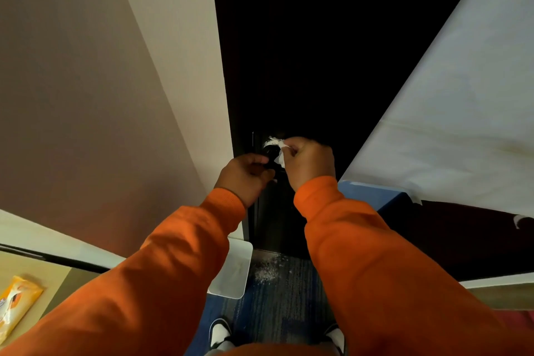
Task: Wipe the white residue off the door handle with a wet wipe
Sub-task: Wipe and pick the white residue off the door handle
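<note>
The handle [270, 151] sits near the left edge of the door [303, 52], so the wall [173, 95] closes that side and leaves little room. The left hand [245, 175] holds the handle from below-left. The right hand [309, 162], pinching the wipe [274, 142], covers its right and top. Above both hands the door face is bare and gives a free way down. On the right a white sheet [448, 95] slopes near the right wrist. A bin [235, 274] stands on the floor under the left arm; the carpet [283, 298] beside it is open.
</note>
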The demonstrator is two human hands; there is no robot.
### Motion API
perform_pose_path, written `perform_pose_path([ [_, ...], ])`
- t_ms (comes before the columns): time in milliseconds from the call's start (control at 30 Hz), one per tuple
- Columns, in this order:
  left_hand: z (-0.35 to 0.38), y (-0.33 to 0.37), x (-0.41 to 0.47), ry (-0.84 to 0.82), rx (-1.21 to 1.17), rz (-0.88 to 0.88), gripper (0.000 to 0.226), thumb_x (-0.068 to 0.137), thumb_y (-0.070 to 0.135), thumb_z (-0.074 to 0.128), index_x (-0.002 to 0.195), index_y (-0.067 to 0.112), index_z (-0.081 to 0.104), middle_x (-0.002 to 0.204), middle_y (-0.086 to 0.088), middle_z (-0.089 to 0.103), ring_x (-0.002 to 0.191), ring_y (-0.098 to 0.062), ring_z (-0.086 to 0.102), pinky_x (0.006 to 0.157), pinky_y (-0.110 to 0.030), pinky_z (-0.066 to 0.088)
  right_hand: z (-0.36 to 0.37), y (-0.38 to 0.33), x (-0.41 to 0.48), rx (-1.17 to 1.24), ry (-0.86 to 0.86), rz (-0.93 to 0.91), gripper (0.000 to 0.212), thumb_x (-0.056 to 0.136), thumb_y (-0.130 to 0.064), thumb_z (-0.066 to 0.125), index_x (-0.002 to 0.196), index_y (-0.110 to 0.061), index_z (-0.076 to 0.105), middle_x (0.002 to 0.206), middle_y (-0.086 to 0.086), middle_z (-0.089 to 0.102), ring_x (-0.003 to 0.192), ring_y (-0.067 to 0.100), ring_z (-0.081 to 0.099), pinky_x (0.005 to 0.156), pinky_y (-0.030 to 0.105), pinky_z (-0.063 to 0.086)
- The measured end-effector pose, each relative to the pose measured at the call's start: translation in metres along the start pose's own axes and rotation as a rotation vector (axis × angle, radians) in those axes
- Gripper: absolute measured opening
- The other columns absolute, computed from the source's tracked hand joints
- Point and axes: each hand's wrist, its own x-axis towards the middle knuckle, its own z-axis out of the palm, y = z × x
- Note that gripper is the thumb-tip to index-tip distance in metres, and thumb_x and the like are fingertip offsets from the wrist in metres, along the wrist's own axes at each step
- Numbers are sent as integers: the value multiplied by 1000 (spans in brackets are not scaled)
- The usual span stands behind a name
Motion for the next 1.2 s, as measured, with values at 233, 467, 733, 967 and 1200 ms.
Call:
perform_pose_path([
  [233,0,5,-3,-2,-60,6,29,88,20,69,116,20,63,90,6,72,75,-8,71,72,-19,54,-4,10,-9,20,-81,115,23,94,-21,61,114,-20,73,110,4,74,102,22,68,87,23,50],
  [467,-4,7,-6,-44,-54,28,27,88,20,68,115,20,63,82,8,71,77,-13,71,77,-26,55,2,-16,5,9,21,-5,12,91,-20,65,97,-13,73,88,10,73,81,26,70,69,36,59],
  [733,-10,6,-8,-100,-74,28,33,89,19,67,121,20,61,90,4,70,80,-15,70,72,-19,51,1,-3,-5,56,40,123,14,92,-23,65,97,-15,76,90,8,75,83,23,70,75,33,58],
  [967,-13,5,-6,-136,-64,49,36,87,17,67,123,18,62,91,3,72,80,-16,70,82,-32,56,16,-24,3,-87,4,-55,19,94,-17,59,97,-11,77,101,13,69,89,31,67,75,38,57],
  [1200,-13,-2,-4,-135,-49,65,36,85,25,68,121,25,62,103,-1,72,90,-19,70,89,-37,56,8,1,-10,47,64,139,17,93,-21,63,99,-16,78,95,9,76,89,24,70,79,21,52],
])
